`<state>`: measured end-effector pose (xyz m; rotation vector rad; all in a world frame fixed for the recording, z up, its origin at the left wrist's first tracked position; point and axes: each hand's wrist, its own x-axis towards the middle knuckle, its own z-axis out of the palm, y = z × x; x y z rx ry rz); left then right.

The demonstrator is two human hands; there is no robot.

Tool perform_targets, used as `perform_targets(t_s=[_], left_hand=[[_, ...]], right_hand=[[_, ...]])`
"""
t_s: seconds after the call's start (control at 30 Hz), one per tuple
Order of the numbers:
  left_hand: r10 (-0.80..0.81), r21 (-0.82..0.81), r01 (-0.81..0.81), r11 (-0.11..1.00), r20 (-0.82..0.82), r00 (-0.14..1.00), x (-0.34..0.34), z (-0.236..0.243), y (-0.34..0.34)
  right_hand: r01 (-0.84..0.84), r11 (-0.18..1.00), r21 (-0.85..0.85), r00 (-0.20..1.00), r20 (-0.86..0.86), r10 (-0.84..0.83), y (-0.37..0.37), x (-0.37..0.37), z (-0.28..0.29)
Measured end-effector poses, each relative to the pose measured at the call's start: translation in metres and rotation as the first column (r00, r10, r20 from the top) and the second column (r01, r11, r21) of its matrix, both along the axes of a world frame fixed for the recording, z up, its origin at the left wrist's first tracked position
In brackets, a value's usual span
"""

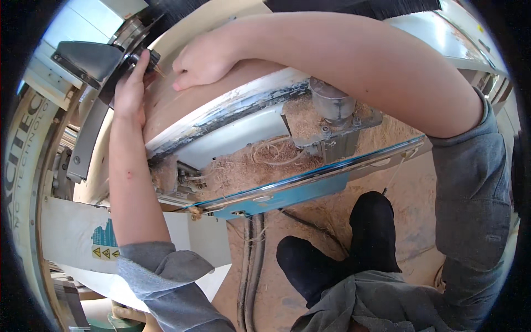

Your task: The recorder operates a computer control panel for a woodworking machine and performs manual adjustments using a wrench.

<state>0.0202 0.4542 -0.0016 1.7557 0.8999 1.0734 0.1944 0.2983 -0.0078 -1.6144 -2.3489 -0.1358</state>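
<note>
At the far left I have a pale machine panel point(25, 166) with large dark lettering, bending with the lens; right of it and lower stands a white cabinet point(69, 235) carrying a row of yellow warning triangles point(106, 253). Above these, at the upper left, I find the spindle assembly point(130, 34), with a grey angled guard point(91, 60) beside it and a slim, pointed bit point(160, 71) poking out near the hands, over the tan surface point(246, 77).

My left grip point(130, 93) is up against the dark lower part of that assembly, thumb extended along it; the other fingers are mostly hidden, so I cannot tell whether it is closed on it; a rolled grey sleeve point(146, 271) sits on that forearm. Just right of the bit, my right grip point(207, 62) is at the surface with its fingers curled in; I cannot tell whether anything is inside.

Below, the surface's white edge point(221, 113) looks chipped and stained; wood shavings point(238, 171) heap beneath it, around a thin looped tube point(271, 152); a blue panel point(287, 193) runs under them, and two dark hoses point(252, 271) lie below that; farther right stands a dusty metal cylinder point(333, 102), with black-clad legs point(373, 221) lower down.
</note>
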Motion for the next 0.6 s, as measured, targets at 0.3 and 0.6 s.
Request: perform_targets(t_s=[0.3,0.6], left_hand=[[-0.037,-0.031,0.038,0.999,0.031,0.999,-0.005,-0.003,0.007],[0.093,0.222,-0.022,0.975,-0.312,0.946,0.014,-0.007,-0.039]], right_hand=[[0.049,0.999,0.001,0.994,0.102,-0.049,0.021,-0.011,-0.002],[-0.145,0.989,0.039,0.989,-0.007,0.145,-0.088,0.010,0.022]])
